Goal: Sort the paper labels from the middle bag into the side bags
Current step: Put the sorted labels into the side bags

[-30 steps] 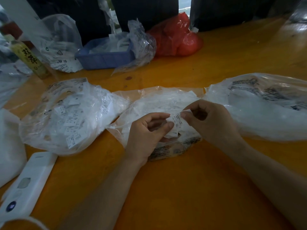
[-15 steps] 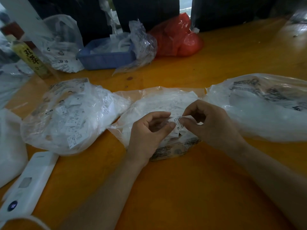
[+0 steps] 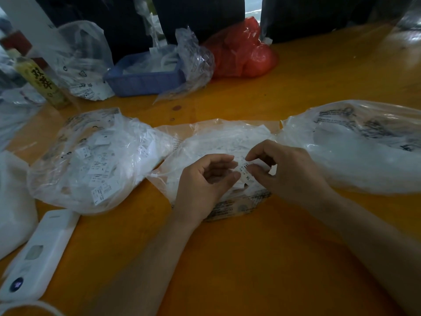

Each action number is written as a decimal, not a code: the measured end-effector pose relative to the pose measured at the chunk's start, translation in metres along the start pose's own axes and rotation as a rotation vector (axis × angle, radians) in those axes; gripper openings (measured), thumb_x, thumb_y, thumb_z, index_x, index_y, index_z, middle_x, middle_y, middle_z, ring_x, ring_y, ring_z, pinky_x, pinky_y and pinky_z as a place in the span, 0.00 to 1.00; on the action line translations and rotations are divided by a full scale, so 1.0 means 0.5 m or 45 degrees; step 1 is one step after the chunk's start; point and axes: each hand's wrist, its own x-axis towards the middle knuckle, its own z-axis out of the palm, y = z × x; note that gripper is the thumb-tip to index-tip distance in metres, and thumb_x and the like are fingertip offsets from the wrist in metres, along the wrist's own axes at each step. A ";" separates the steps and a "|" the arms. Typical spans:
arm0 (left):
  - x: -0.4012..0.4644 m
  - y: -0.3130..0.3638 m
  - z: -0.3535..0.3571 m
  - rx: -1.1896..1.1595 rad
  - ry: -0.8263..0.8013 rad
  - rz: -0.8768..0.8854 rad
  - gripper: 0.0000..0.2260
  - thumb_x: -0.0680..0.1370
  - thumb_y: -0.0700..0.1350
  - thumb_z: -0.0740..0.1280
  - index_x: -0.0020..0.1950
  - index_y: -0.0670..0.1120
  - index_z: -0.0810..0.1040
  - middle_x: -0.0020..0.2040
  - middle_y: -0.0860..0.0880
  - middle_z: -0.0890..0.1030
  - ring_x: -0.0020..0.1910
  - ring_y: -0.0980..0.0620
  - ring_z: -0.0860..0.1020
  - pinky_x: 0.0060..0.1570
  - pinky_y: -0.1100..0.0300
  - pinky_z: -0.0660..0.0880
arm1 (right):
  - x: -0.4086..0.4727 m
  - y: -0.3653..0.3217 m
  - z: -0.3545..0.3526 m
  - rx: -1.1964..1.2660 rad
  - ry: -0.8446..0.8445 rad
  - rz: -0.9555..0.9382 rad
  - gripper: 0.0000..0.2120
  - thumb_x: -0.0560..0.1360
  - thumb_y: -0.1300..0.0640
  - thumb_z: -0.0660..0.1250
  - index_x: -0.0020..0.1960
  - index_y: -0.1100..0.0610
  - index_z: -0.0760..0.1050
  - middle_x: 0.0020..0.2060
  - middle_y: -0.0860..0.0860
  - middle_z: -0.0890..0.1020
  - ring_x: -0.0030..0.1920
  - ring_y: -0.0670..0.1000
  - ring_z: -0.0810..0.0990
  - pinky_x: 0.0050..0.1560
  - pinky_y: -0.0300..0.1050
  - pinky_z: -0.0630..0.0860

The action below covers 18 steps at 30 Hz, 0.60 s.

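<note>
Orange table (image 3: 250,258) under plastic bags

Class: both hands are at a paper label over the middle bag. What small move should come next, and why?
Probably read the size, then carry it to a side bag. The right hand pinches a paper label marked XL over the middle bag, the left hand beside it.

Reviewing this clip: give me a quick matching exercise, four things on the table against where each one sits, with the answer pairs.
Things:
1. red bag
2. blue basket
3. white device
4. XL paper label

Places:
A. near left corner of the table
B. between the two hands, over the middle bag
C. far edge, right of the basket
D. far edge, left of the red bag

Pairs: 1-C, 2-D, 3-A, 4-B
</note>
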 end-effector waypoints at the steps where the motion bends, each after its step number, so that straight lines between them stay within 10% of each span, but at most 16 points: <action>1: 0.000 0.000 0.001 -0.001 -0.005 0.001 0.14 0.76 0.44 0.79 0.59 0.55 0.84 0.53 0.56 0.88 0.54 0.55 0.86 0.56 0.62 0.82 | 0.000 0.000 0.000 -0.002 -0.006 0.001 0.08 0.77 0.56 0.73 0.55 0.50 0.79 0.38 0.34 0.76 0.47 0.35 0.78 0.45 0.25 0.73; 18: 0.000 0.001 0.002 -0.031 0.018 0.019 0.14 0.76 0.45 0.79 0.58 0.57 0.84 0.54 0.56 0.88 0.54 0.54 0.86 0.57 0.59 0.83 | -0.005 0.003 0.006 0.095 -0.019 0.085 0.11 0.77 0.52 0.73 0.58 0.45 0.78 0.31 0.42 0.73 0.36 0.46 0.75 0.36 0.37 0.74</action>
